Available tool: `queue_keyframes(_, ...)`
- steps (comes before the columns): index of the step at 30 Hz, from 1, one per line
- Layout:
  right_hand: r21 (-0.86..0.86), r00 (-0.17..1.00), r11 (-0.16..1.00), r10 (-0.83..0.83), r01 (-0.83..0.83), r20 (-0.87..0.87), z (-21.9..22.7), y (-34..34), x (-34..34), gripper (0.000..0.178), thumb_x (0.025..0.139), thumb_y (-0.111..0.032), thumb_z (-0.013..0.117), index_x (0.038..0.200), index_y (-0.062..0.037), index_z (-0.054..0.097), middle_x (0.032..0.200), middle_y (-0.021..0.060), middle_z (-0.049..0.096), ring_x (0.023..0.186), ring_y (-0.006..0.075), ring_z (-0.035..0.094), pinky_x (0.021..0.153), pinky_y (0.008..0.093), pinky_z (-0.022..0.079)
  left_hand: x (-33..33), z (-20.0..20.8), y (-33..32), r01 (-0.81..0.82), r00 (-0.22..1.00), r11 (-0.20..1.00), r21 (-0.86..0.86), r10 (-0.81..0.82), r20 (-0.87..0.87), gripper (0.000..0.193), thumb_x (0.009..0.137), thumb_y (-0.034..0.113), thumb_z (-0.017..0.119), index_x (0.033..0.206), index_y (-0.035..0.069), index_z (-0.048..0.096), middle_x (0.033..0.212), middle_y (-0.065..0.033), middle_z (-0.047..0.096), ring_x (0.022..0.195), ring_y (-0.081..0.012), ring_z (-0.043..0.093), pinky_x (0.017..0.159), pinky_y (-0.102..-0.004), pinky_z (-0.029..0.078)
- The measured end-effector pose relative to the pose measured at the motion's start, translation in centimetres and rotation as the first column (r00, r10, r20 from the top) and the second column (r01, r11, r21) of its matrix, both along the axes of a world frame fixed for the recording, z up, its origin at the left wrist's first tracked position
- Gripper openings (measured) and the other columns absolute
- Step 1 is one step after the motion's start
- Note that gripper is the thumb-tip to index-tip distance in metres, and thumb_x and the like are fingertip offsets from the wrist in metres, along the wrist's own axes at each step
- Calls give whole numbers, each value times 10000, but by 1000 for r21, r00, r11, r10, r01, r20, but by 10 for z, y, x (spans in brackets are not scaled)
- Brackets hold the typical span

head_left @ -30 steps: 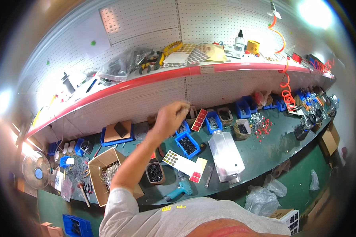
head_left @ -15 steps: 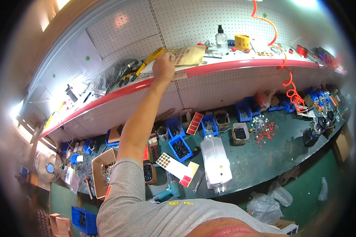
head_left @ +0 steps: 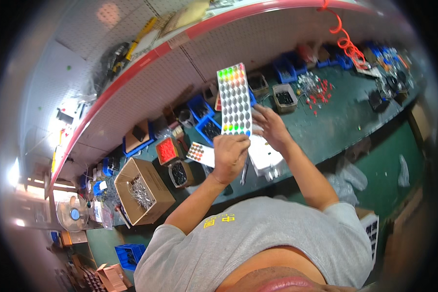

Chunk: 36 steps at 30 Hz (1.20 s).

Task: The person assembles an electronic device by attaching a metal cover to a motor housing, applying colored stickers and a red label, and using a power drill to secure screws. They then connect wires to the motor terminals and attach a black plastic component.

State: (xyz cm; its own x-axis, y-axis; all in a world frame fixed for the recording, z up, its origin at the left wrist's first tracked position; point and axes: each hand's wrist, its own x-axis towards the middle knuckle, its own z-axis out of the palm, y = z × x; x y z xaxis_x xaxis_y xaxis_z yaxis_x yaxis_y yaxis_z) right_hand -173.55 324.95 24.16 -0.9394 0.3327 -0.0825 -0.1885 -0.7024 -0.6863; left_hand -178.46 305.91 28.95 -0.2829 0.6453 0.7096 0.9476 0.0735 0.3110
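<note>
A white sheet of shiny oval stickers is held up over the workbench, with green and orange glints on its top and bottom rows. My left hand pinches its lower edge. Beside the sheet's lower right side is my right hand, its fingers spread and somewhat blurred; whether they touch the sheet is unclear. Beneath my hands lies a white housing, partly covered by them. A smaller sheet with round stickers rests on the bench to the left of my left hand.
An open cardboard box of metal parts stands at left, near boxes of red parts and black parts. Blue bins line the back under a red-edged shelf. An orange coiled hose hangs at right.
My left hand has come down from the tan envelope on the shelf and now holds the sticker sheet over the bench. My right hand has entered the view. The view has shifted downward.
</note>
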Motion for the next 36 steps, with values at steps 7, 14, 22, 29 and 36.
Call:
queue_keyframes(7, 428, 938, 903, -184, 43, 295, -33, -48, -4, 175, 924, -76, 677, 1063, 30, 687, 929, 65, 728, 749, 95, 662, 695, 268, 541, 30, -50, -69, 68, 973, 993, -94, -45, 227, 387, 695, 120, 852, 1044, 103, 686, 1166, -93, 690, 1040, -306, 623, 948, -438, 421)
queue_keyframes(14, 495, 962, 868, -113, -25, 248, -34, -99, 26, 176, 984, -102, 641, 1106, 17, 685, 955, 28, 709, 839, 70, 631, 762, 244, 512, -22, -42, -85, -305, 503, 952, 42, 123, 855, 522, 906, 134, 762, 1347, -41, 545, 1216, -146, 663, 1165, -229, 615, 1009, -356, 486)
queue_keyframes(22, 424, 954, 891, 32, -162, 297, -25, -140, 42, 141, 999, -107, 630, 1081, -9, 690, 956, 3, 700, 824, 51, 607, 748, 235, 498, -43, -55, -91, -198, -129, 958, 210, -237, 963, 378, 907, 106, 756, 1223, -33, 602, 1102, -128, 698, 941, -178, 698, 822, -294, 568)
queue_keyframes(29, 493, 927, 815, 134, -305, 351, -52, -142, 38, 149, 975, -121, 628, 1049, -10, 693, 954, 5, 701, 843, 67, 614, 758, 262, 505, -52, -53, -109, -125, -118, 971, 205, -219, 969, 313, 917, 66, 721, 1215, -11, 665, 1029, -91, 734, 884, -158, 716, 798, -305, 595)
queue_keyframes(36, 470, 905, 812, 156, -346, 397, -43, -144, 20, 172, 965, -129, 616, 1060, -5, 687, 943, 17, 707, 839, 83, 631, 766, 276, 521, -60, -53, -120, -152, -167, 957, 246, -270, 948, 303, 921, 59, 716, 1213, -10, 674, 1072, -115, 737, 943, -185, 722, 858, -334, 602)
